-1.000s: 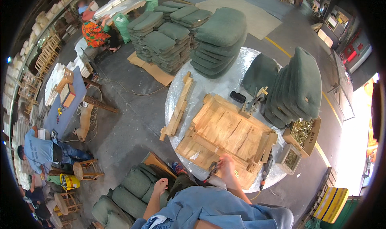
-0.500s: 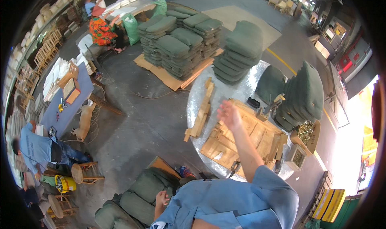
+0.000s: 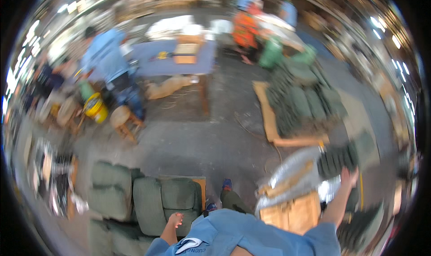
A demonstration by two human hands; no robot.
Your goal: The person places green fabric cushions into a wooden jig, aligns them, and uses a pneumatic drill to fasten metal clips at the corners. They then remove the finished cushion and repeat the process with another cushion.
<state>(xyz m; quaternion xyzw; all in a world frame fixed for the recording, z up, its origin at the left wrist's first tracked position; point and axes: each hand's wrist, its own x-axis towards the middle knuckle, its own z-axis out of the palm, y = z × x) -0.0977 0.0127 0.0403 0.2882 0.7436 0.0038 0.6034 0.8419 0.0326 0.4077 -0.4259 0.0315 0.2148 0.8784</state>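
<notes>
My right hand [image 3: 349, 177] is stretched out to the right, beside a stack of dark green cushions [image 3: 337, 161] on the round, foil-like silvery table [image 3: 283, 167]. Its fingers are extended and nothing shows in them. Whether they touch the cushions, I cannot tell. Low on my left side, my left hand [image 3: 176, 219] hangs with loosely curled fingers and no visible object. Just beyond it sit plump green cushions [image 3: 179, 194] in a row. Between my right arm and the table's near side lies a wooden board [image 3: 292, 213], partly hidden by my blue shirt.
More green cushions [image 3: 310, 103] are piled on cardboard [image 3: 266, 114] ahead right. A person in blue [image 3: 105, 54] stands at a blue-topped table [image 3: 155, 54], near a yellow bucket [image 3: 95, 108] and a stool [image 3: 121, 116]. A tan dog [image 3: 168, 87] lies beneath the table. A cable [image 3: 251, 131] crosses the floor.
The view has swung left and is blurred. My right hand has moved from above the wooden board to beside the cushion stack. My left hand stays low near the cushions.
</notes>
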